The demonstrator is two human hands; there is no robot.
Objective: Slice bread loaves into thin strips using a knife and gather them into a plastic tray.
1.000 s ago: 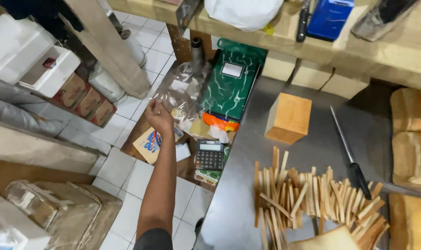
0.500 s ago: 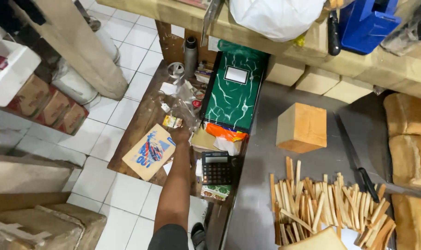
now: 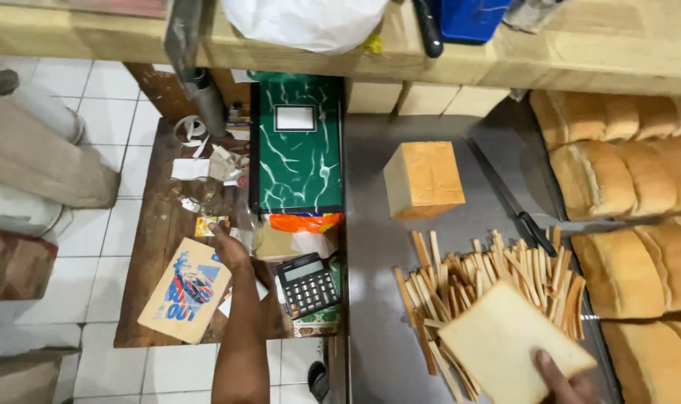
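Note:
My left hand (image 3: 227, 245) reaches down to a low wooden table (image 3: 150, 258) and rests among small scraps and clear plastic pieces (image 3: 206, 191); whether its fingers grip anything is hidden. Beside it lie a printed cardboard card (image 3: 187, 290) and a black calculator (image 3: 307, 284). My right hand (image 3: 569, 383) shows at the bottom right edge, holding a white bread slice (image 3: 509, 340) over a pile of cut crust strips (image 3: 483, 273) on the metal counter (image 3: 374, 224).
A crustless bread block (image 3: 423, 179) and a long knife (image 3: 509, 202) lie on the counter. Whole loaves (image 3: 625, 135) line the right side. A green marbled book (image 3: 295, 146) sits by the counter's left edge. A wooden shelf (image 3: 565, 52) carries a white bag (image 3: 303, 19) and blue container (image 3: 471, 15).
My left hand has drawn nearer along the low table, from the clutter toward the card. My right hand with the bread slice has come into view at the bottom right.

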